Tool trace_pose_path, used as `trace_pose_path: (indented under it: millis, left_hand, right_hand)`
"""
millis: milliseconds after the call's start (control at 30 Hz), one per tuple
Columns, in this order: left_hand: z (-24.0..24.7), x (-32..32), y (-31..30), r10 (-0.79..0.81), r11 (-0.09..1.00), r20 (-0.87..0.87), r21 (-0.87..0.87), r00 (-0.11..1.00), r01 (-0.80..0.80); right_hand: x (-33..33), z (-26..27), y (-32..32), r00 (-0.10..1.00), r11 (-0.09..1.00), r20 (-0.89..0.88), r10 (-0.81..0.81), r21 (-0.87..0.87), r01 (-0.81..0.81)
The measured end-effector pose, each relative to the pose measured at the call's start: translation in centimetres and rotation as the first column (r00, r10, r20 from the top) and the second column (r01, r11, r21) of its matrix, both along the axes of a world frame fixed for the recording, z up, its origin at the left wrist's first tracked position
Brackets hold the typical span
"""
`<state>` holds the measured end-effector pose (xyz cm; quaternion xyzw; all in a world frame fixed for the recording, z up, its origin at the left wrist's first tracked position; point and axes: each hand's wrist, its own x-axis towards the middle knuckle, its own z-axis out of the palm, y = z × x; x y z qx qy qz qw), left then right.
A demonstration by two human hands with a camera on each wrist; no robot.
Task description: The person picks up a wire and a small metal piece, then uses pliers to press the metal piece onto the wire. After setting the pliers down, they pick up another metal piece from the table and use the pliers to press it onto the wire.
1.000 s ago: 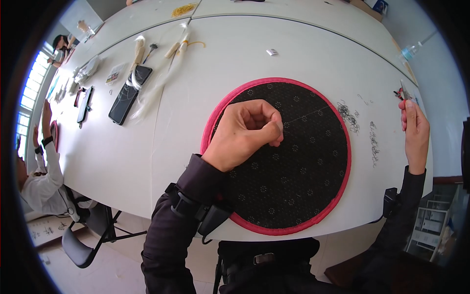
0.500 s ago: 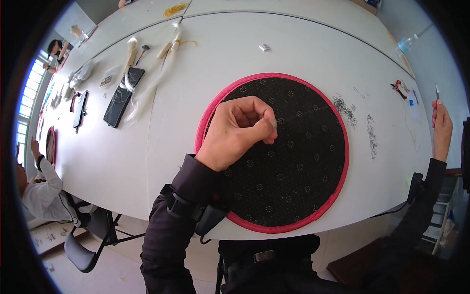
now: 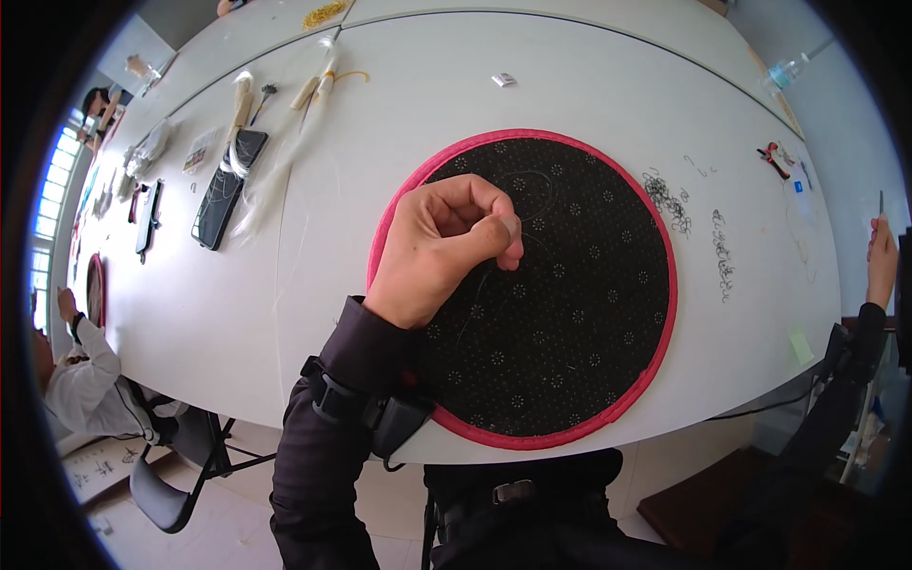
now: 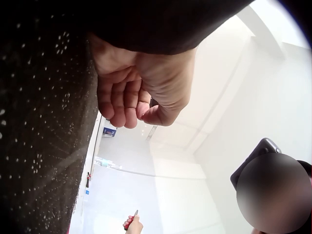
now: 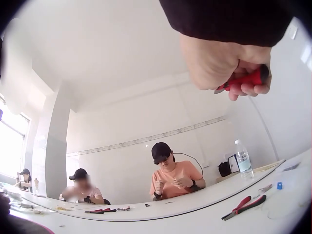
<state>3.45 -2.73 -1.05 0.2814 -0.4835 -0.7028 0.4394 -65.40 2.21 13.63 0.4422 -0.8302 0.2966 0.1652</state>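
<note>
My left hand point(image 3: 437, 249) is above the round black mat point(image 3: 560, 313) with a red rim, thumb and forefinger pinching a fine clear thread point(image 3: 551, 195). The thread curls loosely over the mat near the fingertips. In the left wrist view the same hand point(image 4: 141, 90) has its fingers bent, the thumb meeting the forefinger. Off the table's right side, my right hand point(image 3: 882, 266) grips a slim tool with a metal tip point(image 3: 881, 203). The right wrist view shows that hand point(image 5: 219, 63) curled round the tool's red handle point(image 5: 251, 80).
Small dark rings point(image 3: 669, 201) lie right of the mat, with red-handled pliers point(image 3: 773, 161) beyond. A phone point(image 3: 228, 190) and pale fibre bundles point(image 3: 318, 90) lie to the left. Other people sit around the tables, one in an orange shirt point(image 5: 178, 175).
My right hand has moved farther right, away from the mat. The thread, earlier a straight line running right from my left hand, now curls loosely. My left hand keeps its pinch.
</note>
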Motion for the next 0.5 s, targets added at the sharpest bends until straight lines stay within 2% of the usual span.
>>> trace_pose_path:
  millis: [67,100,167,233,300,333,400,433,467,500]
  left_hand:
    - [0.0,-0.1,0.0,-0.003,1.0,0.01,0.0,1.0,0.003]
    - [0.0,-0.1,0.0,0.004,1.0,0.011,0.005,1.0,-0.005]
    - [0.1,-0.2,0.0,0.016,1.0,0.015,0.01,1.0,-0.016]
    - [0.0,-0.2,0.0,0.025,1.0,0.055,-0.011,0.998,-0.025]
    - [-0.1,-0.2,0.1,0.027,0.999,0.082,-0.031,0.996,-0.025]
    - [-0.1,-0.3,0.1,0.028,0.999,0.087,-0.044,0.996,-0.024]
    - [0.0,-0.2,0.2,0.034,0.997,0.101,-0.066,0.994,-0.028]
    - [0.0,-0.3,0.4,0.039,0.997,0.111,-0.073,0.993,-0.031]
    - [0.2,-0.3,0.5,0.044,0.996,0.12,-0.081,0.992,-0.034]
    - [0.4,-0.2,0.5,0.017,0.998,0.108,-0.07,0.994,-0.009]
  right_hand:
    - [-2.4,-0.2,1.0,1.0,1.0,0.027,-0.012,0.023,0.012]
    - [-0.4,-0.3,1.4,0.992,1.0,0.121,0.029,-0.006,-0.029]
    - [10.3,-0.6,1.6,0.946,0.992,0.303,0.116,-0.079,-0.096]
    - [16.9,-0.9,1.3,0.749,0.931,0.565,0.347,-0.109,-0.349]
    - [29.0,-2.0,1.8,0.43,0.805,0.724,0.539,-0.293,-0.515]
    - [32.3,-2.9,2.1,0.317,0.739,0.768,0.556,-0.283,-0.611]
    - [38.4,-4.2,1.9,0.212,0.588,0.846,0.489,-0.141,-0.796]
    - [41.3,-5.1,1.4,0.148,0.581,0.912,0.383,-0.113,-0.806]
    - [43.2,-5.8,0.6,0.063,0.515,0.943,0.326,-0.122,-0.848]
    - [43.4,-5.7,0.6,0.058,0.516,0.942,0.331,-0.129,-0.847]
